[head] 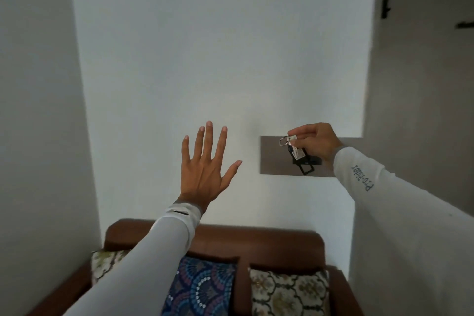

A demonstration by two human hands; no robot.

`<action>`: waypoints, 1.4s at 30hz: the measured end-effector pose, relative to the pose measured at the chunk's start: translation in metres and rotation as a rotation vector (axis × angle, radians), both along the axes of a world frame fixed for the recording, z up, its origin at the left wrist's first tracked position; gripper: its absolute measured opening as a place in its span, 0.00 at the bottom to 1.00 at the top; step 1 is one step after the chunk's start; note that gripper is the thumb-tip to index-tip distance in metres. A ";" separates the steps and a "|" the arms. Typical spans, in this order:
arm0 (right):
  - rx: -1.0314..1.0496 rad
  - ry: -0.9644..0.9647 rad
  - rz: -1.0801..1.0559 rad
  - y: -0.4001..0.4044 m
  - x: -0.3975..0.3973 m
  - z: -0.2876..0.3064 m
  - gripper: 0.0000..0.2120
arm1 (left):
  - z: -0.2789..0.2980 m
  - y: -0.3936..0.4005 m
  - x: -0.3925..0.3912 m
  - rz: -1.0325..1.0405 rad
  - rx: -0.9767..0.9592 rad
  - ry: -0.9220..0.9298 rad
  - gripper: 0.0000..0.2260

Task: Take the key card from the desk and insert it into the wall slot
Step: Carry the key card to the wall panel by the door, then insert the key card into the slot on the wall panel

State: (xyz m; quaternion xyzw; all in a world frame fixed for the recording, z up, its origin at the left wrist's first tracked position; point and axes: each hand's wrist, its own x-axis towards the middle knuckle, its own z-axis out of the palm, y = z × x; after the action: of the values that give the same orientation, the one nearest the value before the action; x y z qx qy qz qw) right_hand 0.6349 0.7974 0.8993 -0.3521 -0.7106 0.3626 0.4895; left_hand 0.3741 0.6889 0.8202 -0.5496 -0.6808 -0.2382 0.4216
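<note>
The right hand [314, 142] pinches the key card [298, 152] by its ring end, holding it against the black wall slot [309, 164] on a grey wall plate [272, 159]. The left hand [205, 169] is raised with fingers spread, empty, before the white wall [205, 59], above a brown sofa [256, 238].

Two hands raised to a wall above a sofa

The wall plate [274, 155] sits on the wall [205, 46] near its right edge, above the sofa [210, 238], whose back stands against the wall's lower edge. The right hand [314, 141] is in front of the plate's upper right part, pinching the key card [298, 152] and its ring [283, 140]; the card hangs before the slot holder [306, 165] at the plate's lower middle. The left hand [205, 164] is spread before the wall, left of the plate and apart from it. Three cushions [289, 292] lean side by side along the sofa back, below both arms.
</note>
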 end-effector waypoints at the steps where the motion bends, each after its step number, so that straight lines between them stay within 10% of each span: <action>1: -0.004 0.013 -0.018 0.009 0.016 -0.001 0.11 | 0.001 0.015 0.013 -0.017 -0.003 0.006 0.37; 42: 0.211 -0.137 -0.132 0.544 0.027 -0.055 0.12 | -0.043 0.569 0.044 -0.104 0.010 0.049 0.36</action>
State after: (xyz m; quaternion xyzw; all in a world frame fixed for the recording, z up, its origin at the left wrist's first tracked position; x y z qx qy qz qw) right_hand 0.6616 1.3413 0.8442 -0.3684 -0.7519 0.2280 0.4969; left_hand 0.4183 1.2577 0.7772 -0.5878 -0.6397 -0.2496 0.4278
